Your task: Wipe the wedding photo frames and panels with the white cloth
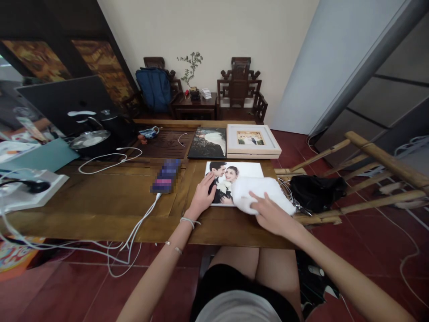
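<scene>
A photo panel (250,169) of a couple in black and white lies flat at the front of the wooden table. My left hand (203,192) rests along its left edge, fingers stretched out, holding nothing. On the panel's right part lies a fluffy white cloth (271,190), covering that side of the picture. My right hand (268,210) grips this cloth from above and presses it down, with some fingers showing on top and the rest sunk in or hidden.
Behind the panel lie a dark photo panel (208,142) and a pale framed photo (253,141). A phone (166,175) with a white cable sits left. Farther left are a kettle (112,123), laptop (72,100) and power strip (36,190). A bamboo chair (372,154) with a black bag (317,192) stands right.
</scene>
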Tool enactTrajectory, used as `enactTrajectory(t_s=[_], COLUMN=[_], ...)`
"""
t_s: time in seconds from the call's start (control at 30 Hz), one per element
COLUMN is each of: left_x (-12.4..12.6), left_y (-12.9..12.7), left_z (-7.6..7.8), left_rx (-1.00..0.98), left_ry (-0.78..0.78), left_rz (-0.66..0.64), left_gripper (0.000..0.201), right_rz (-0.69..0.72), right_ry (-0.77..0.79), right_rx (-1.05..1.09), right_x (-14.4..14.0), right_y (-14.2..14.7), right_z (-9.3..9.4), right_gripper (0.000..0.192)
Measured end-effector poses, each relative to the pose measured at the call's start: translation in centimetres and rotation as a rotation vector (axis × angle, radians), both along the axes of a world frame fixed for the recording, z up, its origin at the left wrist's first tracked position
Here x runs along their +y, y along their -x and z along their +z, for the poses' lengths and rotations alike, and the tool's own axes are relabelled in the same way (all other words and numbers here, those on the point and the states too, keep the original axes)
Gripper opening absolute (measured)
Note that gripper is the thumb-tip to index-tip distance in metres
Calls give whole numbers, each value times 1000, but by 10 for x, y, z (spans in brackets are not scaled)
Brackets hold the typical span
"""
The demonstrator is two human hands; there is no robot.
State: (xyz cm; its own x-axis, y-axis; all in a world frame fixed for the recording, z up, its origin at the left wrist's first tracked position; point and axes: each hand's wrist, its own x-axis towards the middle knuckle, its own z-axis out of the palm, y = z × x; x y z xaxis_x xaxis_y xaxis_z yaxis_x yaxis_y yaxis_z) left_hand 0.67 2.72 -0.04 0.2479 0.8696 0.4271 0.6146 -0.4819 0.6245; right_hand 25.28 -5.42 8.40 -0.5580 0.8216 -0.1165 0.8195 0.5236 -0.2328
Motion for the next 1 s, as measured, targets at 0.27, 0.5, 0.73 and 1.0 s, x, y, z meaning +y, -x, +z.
enactTrajectory(t_s=[0.27, 0.5, 0.73, 1.0], left_x=[0, 1, 1, 2], left_y=[1, 0, -1, 0], left_z=[-1, -2, -4, -5], left_rx=[-31, -65, -52, -53], left_ry=[13, 22, -1, -8], left_rz=[-13, -15, -9, -20], left_gripper=[41, 41, 44, 46], right_rz=[-74, -107, 12, 47], right_ry=[-92, -115, -64, 30], right_rx=[0, 9, 46, 56], right_x=[131, 112, -9, -24], right_y=[16, 12, -3, 15], right_z=[17, 6, -12, -4], right_gripper=[33, 36, 36, 40])
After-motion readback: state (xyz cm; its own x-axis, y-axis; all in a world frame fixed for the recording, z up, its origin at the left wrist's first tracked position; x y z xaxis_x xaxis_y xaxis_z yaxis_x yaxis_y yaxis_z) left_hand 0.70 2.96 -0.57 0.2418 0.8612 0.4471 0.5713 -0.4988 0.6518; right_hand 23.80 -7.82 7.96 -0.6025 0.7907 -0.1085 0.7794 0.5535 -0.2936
